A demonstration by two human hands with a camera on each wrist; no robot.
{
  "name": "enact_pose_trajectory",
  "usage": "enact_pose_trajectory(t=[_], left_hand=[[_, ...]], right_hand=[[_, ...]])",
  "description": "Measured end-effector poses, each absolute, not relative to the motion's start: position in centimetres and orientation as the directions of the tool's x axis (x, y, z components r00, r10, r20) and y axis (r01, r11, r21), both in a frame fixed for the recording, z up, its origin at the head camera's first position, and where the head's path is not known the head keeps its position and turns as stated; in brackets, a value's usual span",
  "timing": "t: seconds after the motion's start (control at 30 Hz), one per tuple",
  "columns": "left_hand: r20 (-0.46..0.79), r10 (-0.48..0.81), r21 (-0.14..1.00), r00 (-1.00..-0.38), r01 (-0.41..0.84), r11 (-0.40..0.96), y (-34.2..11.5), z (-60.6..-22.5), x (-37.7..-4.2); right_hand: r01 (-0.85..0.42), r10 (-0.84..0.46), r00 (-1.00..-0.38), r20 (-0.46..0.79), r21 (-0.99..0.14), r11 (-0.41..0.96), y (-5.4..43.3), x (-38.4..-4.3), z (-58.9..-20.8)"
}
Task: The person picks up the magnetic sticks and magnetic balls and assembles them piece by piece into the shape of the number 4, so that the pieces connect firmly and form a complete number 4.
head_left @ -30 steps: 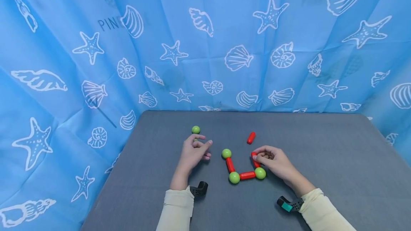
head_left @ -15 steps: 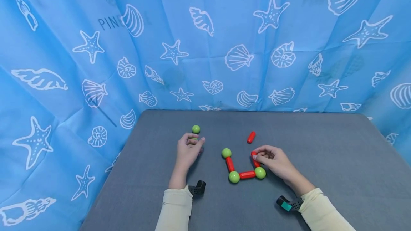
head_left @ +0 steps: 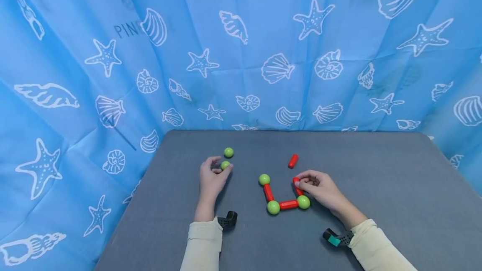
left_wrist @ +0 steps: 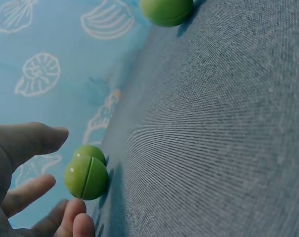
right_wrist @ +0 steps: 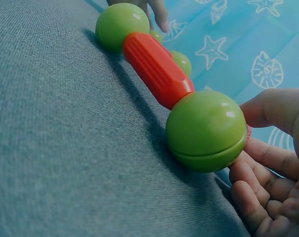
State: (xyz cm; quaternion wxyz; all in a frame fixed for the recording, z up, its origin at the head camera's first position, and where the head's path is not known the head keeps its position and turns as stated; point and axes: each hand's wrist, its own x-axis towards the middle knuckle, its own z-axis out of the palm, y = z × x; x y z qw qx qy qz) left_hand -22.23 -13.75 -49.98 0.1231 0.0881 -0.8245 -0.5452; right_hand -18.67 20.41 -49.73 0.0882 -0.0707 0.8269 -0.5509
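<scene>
In the head view, my left hand [head_left: 211, 181] hovers low with thumb and fingers spread around a loose green ball [head_left: 225, 165]. The left wrist view shows a gap between thumb and fingers, with that grooved ball [left_wrist: 85, 178] just beyond the fingertips. My right hand [head_left: 319, 186] pinches a red rod [head_left: 298, 190] between thumb and fingers. This rod joins a green corner ball [head_left: 303, 202], part of a U-shaped chain of red rods and green balls. In the right wrist view, the corner ball [right_wrist: 206, 131] mostly hides the pinched rod.
A second loose green ball [head_left: 228, 152] lies behind the first. One loose red rod [head_left: 293, 161] lies beyond the chain, whose far left end is a green ball [head_left: 264, 180]. Behind the grey table [head_left: 376, 170] hangs a blue curtain [head_left: 241, 74] with shell prints.
My left hand has shifted left, so the nearer loose ball now shows between its thumb and fingers. My right hand keeps its pinch on the red rod in place.
</scene>
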Motion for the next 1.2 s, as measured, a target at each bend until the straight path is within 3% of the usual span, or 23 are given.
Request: enact_pose_trajectory(t=[0.27, 1.2], left_hand=[[0.167, -0.201, 0.894, -0.965, 0.063, 0.444, -13.7, -50.8, -22.75], [0.125, -0.213, 0.873, -0.969, 0.005, 0.488, -13.69, -50.96, -22.53]], right_hand=[[-0.015, -0.217, -0.973, -0.072, -0.927, 0.375, 20.42, -18.65, -49.82], [-0.002, -0.2, -0.976, -0.084, -0.919, 0.395, 20.32, -18.7, -49.87]])
